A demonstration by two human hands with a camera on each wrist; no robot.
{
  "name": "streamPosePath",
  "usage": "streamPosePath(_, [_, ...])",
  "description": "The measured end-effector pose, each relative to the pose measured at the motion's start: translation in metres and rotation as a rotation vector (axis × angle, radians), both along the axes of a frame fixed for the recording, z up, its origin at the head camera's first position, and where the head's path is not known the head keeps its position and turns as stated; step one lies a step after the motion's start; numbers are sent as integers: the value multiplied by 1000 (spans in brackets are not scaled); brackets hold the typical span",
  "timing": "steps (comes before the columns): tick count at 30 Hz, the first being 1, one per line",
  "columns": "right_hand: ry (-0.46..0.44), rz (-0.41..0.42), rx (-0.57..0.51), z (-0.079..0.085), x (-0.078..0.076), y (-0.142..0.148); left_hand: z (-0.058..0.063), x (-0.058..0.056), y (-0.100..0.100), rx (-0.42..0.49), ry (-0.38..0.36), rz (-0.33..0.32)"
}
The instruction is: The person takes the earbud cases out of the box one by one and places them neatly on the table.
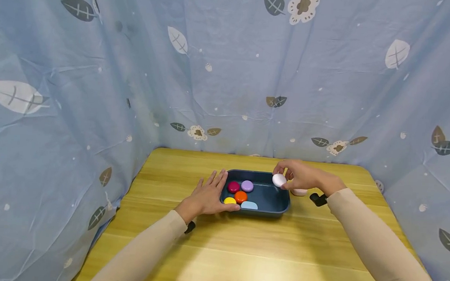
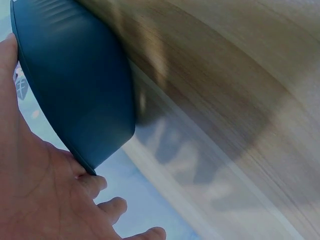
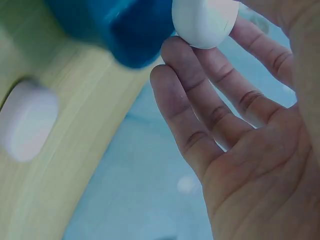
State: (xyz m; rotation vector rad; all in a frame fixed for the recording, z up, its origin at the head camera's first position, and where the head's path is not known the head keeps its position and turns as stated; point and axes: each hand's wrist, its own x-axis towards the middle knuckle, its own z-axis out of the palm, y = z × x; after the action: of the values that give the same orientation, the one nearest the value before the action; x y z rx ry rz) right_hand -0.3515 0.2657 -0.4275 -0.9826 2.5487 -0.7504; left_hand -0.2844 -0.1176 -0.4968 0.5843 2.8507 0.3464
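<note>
A dark blue rectangular tray (image 1: 268,200) stands on the table in the head view. Inside lie smooth rounded discs: dark red (image 1: 233,187), lilac (image 1: 247,186), orange (image 1: 240,196), yellow (image 1: 230,200) and light blue (image 1: 250,205). My left hand (image 1: 209,197) rests at the tray's left end, fingers spread and thumb along the near rim. Over the far right corner, my right hand (image 1: 300,176) pinches a white rounded disc (image 1: 279,180) between thumb and fingers. In the right wrist view, that white disc (image 3: 205,22) is partly cut off at the top.
Right of the tray, partly behind my right hand, a pale pink disc (image 1: 300,192) lies on the wooden table (image 1: 243,250). Blue patterned curtains (image 1: 231,82) hang at the back and both sides. The tray's outer wall (image 2: 80,75) fills the left wrist view's upper left.
</note>
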Motion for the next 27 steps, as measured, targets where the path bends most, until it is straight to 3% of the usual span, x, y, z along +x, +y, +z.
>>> streamPosePath(4, [10, -33, -25, 2, 6, 25, 2, 0, -1, -5, 0, -4])
streamPosePath(14, [48, -155, -10, -12, 16, 90, 3, 1, 0, -16, -7, -2])
streamPosePath(27, [61, -254, 70, -46, 16, 124, 2, 1, 0, -20, -10, 2])
